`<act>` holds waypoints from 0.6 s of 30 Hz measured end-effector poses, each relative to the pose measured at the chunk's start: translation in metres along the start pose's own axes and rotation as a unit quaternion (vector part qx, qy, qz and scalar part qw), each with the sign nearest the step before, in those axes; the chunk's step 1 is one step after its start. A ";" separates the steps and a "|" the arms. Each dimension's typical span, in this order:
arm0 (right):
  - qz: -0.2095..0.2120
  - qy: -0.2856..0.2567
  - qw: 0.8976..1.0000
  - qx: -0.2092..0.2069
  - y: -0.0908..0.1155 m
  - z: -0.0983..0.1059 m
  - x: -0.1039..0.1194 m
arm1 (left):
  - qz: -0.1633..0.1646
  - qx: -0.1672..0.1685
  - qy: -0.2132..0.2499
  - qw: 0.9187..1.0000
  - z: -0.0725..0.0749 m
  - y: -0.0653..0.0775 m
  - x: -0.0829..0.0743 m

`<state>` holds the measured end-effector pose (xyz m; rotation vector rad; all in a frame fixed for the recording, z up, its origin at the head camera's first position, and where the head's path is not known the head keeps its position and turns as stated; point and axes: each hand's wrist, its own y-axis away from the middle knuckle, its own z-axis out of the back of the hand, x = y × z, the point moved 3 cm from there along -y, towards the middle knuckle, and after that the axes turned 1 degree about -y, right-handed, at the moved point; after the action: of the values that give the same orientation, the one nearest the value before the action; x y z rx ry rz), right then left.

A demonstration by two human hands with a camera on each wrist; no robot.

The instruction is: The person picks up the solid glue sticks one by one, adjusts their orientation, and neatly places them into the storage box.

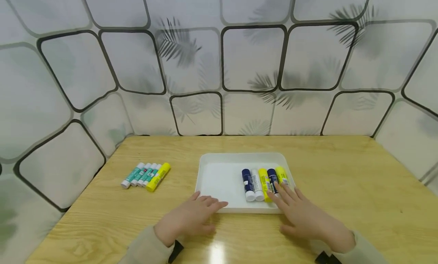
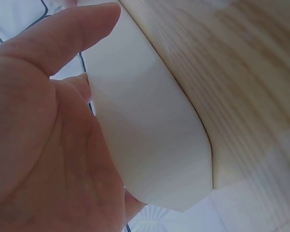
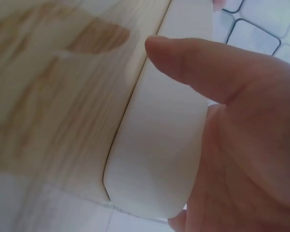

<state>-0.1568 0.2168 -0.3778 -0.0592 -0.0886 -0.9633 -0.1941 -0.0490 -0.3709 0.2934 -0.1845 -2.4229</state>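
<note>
A white tray point(image 1: 222, 176) lies on the wooden table, holding a row of glue sticks in its right half: a navy one point(image 1: 247, 182), a white one point(image 1: 256, 184), a yellow one point(image 1: 264, 180) and others beside them. My left hand point(image 1: 191, 218) reaches over the tray's near left corner with fingers extended; the left wrist view puts its palm and thumb point(image 2: 82, 34) alongside the tray's outer wall. Across the near right corner extends my right hand point(image 1: 306, 216), fingers straight, overlapping the lower ends of the rightmost sticks in the head view. Its thumb point(image 3: 188, 58) lies along the front wall.
Left of the tray, several teal-and-white glue sticks point(image 1: 133, 175) lie slanted side by side, with a yellow glue stick point(image 1: 158, 177) at their right end. A patterned curtain-like backdrop point(image 1: 253, 59) surrounds the table point(image 1: 342, 173) at the back and sides.
</note>
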 end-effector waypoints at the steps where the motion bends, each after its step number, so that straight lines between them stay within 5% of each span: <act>1: 0.001 -0.005 1.000 0.002 0.001 -0.001 0.000 | 0.000 0.001 0.001 1.000 -0.001 0.000 -0.001; 12: 0.012 -0.076 0.995 0.058 0.014 -0.006 -0.003 | -0.009 -0.008 -0.005 1.000 -0.009 0.001 -0.004; 18: 0.052 -0.044 0.998 0.011 0.014 -0.001 -0.001 | -0.004 -0.015 -0.019 1.000 -0.004 -0.001 0.000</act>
<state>-0.1457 0.2260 -0.3790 -0.0849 -0.1760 -0.8546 -0.1936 -0.0488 -0.3752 0.2352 -0.1631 -2.4387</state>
